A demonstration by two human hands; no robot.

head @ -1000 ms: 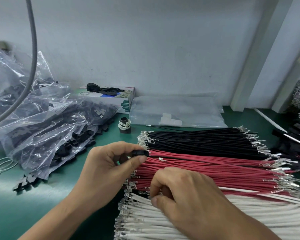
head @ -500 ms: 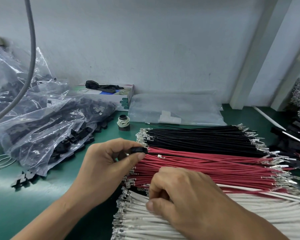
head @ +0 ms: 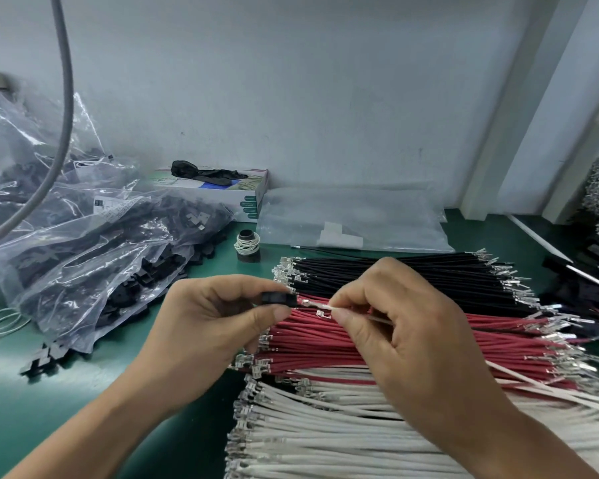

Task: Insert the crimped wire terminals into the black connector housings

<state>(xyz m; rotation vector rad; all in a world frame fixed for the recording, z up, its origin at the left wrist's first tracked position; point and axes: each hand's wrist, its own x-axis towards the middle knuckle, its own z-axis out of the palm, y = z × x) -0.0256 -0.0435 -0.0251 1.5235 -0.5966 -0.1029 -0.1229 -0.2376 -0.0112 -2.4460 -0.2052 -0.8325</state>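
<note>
the left hand [head: 218, 319] pinches one black housing [head: 278, 299] with its opening facing right, likely so the terminal can slide in. just right, the right hand [head: 405, 326] pinches one white wire [head: 329, 307], metal tip nearly touching it. three stacks lie beneath: black, red, white.

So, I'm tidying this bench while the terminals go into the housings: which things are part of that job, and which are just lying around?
In the job:
- left hand holding black housing
- right hand pinching white wire
- black, red and white wire bundles
- bag of housings

Lying about:
- glove box
- small spool
- flat clear bag
- grey cable
</note>
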